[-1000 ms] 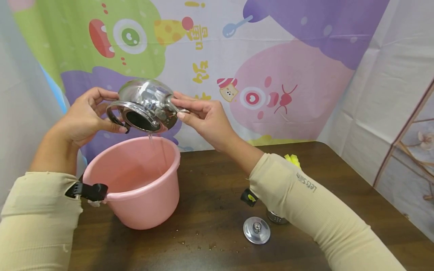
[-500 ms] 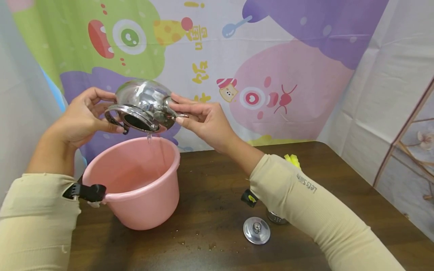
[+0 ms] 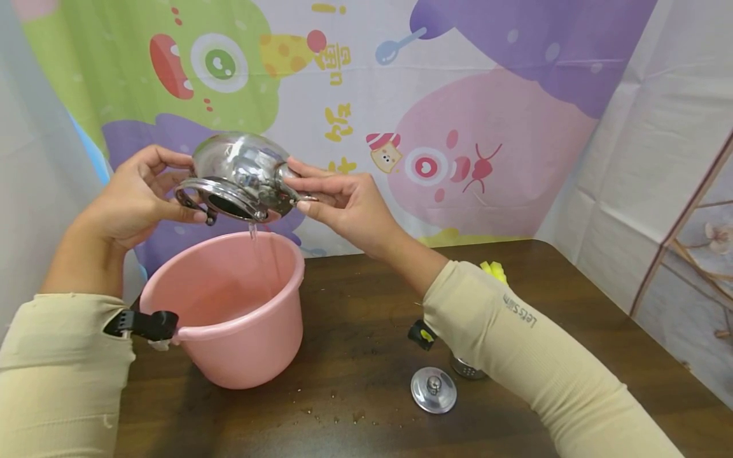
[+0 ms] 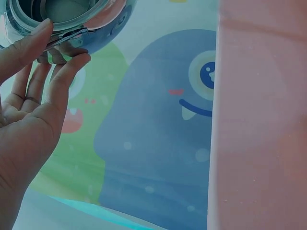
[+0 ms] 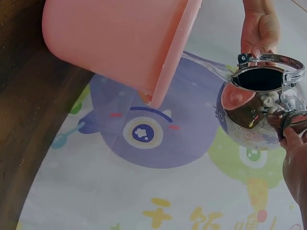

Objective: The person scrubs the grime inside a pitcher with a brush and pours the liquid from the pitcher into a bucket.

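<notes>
A shiny steel teapot [image 3: 240, 159] is held tilted over a pink bucket [image 3: 246, 353], its round mouth turned downward. From the mouth a thin stream of water [image 3: 253, 230] falls into the bucket, also visible in the right wrist view. My left hand [image 3: 134, 200] holds the teapot on its left side, thumb by the folded handle [image 3: 195, 202] and fingers against the body. On the opposite side, my right hand [image 3: 352, 202] pinches the spout between thumb and fingers. The teapot's dark opening [image 5: 261, 79] faces the right wrist camera.
On the brown table [image 3: 355, 305] lie a steel lid [image 3: 433, 389] with a knob and a perforated metal strainer [image 3: 466, 369], partly behind the right sleeve. Yellow material [image 3: 494, 271] shows behind that sleeve. Water drops [image 3: 338, 416] dot the table front. A cartoon curtain [image 3: 355, 83] hangs behind.
The teapot and both hands have shifted slightly left, with the teapot's opening a little higher. Water keeps running into the bucket, and the lid stays put.
</notes>
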{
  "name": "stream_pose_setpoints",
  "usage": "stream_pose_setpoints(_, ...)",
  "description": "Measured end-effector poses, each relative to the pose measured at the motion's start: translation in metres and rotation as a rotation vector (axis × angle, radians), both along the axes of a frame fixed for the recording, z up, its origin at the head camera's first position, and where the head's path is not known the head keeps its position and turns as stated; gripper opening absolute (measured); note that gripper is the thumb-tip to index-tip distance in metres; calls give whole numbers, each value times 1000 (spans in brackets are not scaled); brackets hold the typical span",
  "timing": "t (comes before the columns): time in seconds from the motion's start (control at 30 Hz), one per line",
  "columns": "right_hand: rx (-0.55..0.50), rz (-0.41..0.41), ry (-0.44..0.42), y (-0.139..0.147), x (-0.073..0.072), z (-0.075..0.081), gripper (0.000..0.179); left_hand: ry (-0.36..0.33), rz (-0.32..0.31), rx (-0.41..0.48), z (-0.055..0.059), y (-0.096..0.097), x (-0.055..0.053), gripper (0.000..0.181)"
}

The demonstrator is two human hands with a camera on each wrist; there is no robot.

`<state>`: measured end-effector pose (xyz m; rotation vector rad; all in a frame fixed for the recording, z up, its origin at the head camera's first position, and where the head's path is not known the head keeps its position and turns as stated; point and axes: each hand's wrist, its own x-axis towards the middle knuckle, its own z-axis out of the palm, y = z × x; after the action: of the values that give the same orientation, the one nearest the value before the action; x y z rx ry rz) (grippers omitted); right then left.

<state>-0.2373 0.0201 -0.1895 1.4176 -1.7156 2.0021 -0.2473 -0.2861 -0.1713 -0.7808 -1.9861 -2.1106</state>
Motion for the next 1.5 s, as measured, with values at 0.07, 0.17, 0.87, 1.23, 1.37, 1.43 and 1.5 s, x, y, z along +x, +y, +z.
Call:
stream_pose_setpoints(0.07,8,-5,10,1,0,0,30,5,-9,8,0,0,0,70)
stream_pose_setpoints(0.17,18,-7,13,2,0,0,29,11,-26,21,-1,0,1,69)
stream_pose_setpoints(0.87,107,-4,82,4,0,-2,30,35,-85,-35,0,-4,2,93)
stream_pose_setpoints(1.23,171,-53,178,3,-2,-6,29,40,-126,-64,-2,-4,1,91)
stream_pose_setpoints(1.37,205,-88,224,4,-1,-6,29,53,-108,-56,-3,-4,1,91)
stream_pose_setpoints(1.43,217,-100,248,4,-1,-6,29,53,-96,-54,-3,-4,2,91)
stream_pose_setpoints(1.5,229,-111,276,5,-2,-7,29,54,-94,-48,-3,-4,2,91)
